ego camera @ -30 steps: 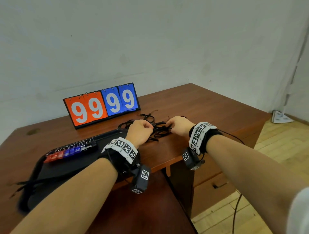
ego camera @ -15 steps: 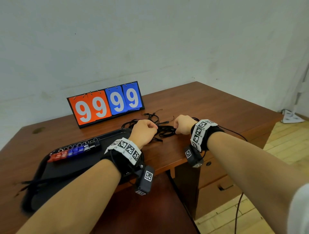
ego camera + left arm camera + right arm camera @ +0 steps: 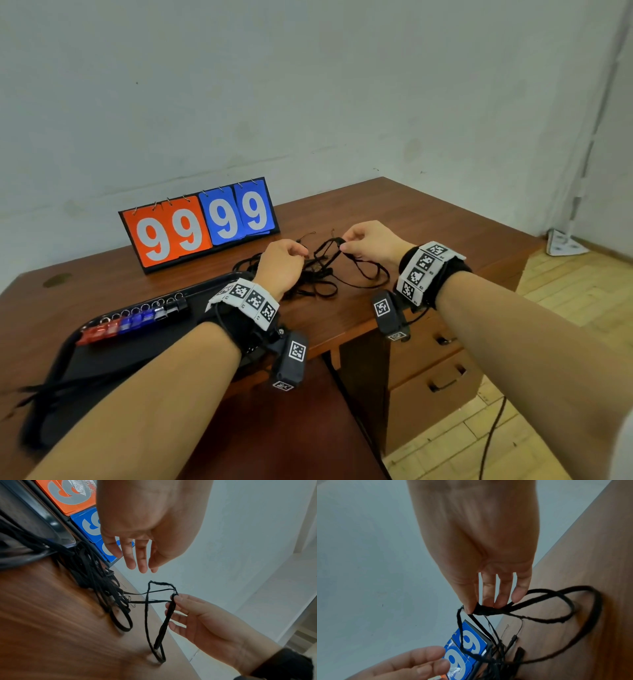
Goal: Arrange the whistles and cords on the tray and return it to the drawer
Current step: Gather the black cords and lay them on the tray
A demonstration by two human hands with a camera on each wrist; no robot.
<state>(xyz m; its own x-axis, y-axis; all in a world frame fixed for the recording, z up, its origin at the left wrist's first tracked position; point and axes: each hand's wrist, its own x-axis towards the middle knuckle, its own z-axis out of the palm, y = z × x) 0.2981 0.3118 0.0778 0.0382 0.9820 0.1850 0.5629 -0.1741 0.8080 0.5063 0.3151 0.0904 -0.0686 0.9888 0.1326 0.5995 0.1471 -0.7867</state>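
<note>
Right hand (image 3: 371, 241) has lifted one pinched cord (image 3: 161, 626) up off the tangle (image 3: 308, 274); left hand (image 3: 281, 262) has let go, fingers loose — untangling's underway, tray (image 3: 68, 356) waits.

The left hand (image 3: 150, 524) hangs from twelve o'clock, fingers loose and apart, holding nothing. At four o'clock the right hand (image 3: 205, 620) pinches one black cord (image 3: 163, 627) — its loops trail to the cord tangle (image 3: 96, 577) at nine o'clock, on the wooden desk (image 3: 51, 635).
</note>
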